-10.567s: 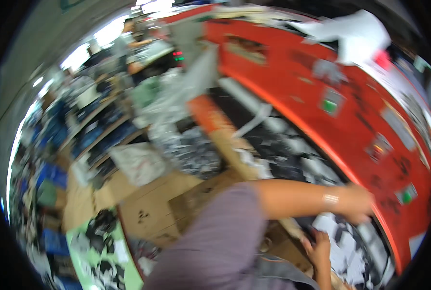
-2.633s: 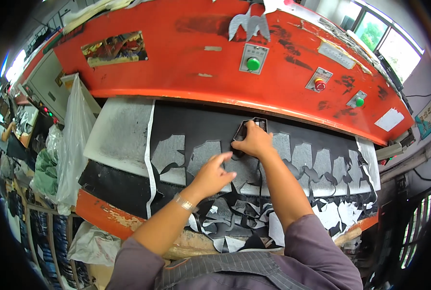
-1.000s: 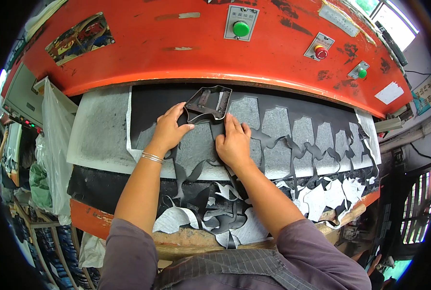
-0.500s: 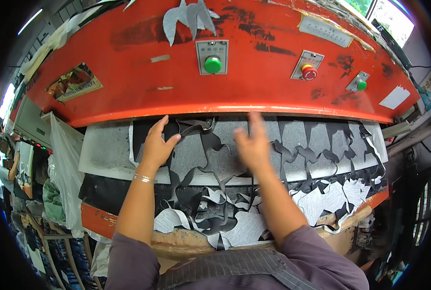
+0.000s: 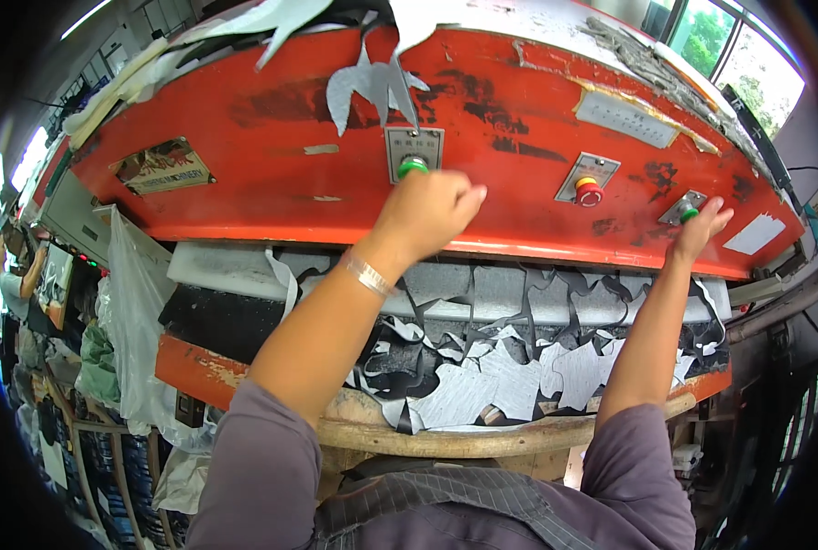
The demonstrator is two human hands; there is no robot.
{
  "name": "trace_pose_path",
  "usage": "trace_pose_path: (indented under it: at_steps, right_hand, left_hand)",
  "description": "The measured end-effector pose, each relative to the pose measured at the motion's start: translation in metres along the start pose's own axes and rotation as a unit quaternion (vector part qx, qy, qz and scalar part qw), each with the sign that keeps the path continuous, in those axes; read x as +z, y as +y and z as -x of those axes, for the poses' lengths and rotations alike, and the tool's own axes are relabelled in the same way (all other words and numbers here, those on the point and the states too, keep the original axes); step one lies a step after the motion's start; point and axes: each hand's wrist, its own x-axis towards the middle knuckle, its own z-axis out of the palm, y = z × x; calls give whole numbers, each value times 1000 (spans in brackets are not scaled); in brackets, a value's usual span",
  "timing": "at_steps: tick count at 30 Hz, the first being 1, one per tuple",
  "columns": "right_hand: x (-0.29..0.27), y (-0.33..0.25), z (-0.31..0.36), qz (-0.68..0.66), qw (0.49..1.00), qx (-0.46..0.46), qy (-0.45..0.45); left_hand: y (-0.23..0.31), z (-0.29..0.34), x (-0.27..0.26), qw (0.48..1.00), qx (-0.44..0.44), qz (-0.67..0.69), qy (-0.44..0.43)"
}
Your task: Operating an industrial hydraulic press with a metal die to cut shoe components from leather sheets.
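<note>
My left hand (image 5: 427, 213) is at the middle green push button (image 5: 413, 167) on the red machine front (image 5: 501, 215). Its fingers are curled into a loose fist with nothing seen in them, and the hand hides the button's lower part. Farther right, my right hand (image 5: 698, 231) touches or nearly touches a second green button (image 5: 689, 214), fingers stretched out. Below the red front, a pale board (image 5: 212, 266) bears grey sheet material (image 5: 441, 286) with dark cut strips. Several light grey scraps (image 5: 459, 394) lie in front of it.
A red and yellow mushroom button (image 5: 589, 192) sits between the two green ones. Scraps (image 5: 368, 87) hang over the machine's top edge. A wooden rail (image 5: 482, 443) runs along the near side. Clear plastic sheeting (image 5: 138, 321) hangs at left, where another person (image 5: 15, 284) stands.
Both hands have risen from over the pale board to the green buttons, the right one moving far to the right. My left hand has curled. The view has shifted slightly.
</note>
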Motion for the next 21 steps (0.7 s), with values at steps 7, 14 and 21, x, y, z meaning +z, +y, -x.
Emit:
trace_pose_path:
  at_steps: [7, 14, 21]
  right_hand:
    - [-90, -10, 41, -68, 994, 21, -80]
    - [-19, -122, 182, -159, 937, -32, -310]
    - [38, -191, 317, -97, 825, -75, -552]
  left_hand:
    - [-15, 201, -47, 964, -187, -68, -175]
    - [-6, 331, -56, 975, -160, -143, -66]
    - [-10, 341, -43, 971, -178, -159, -27]
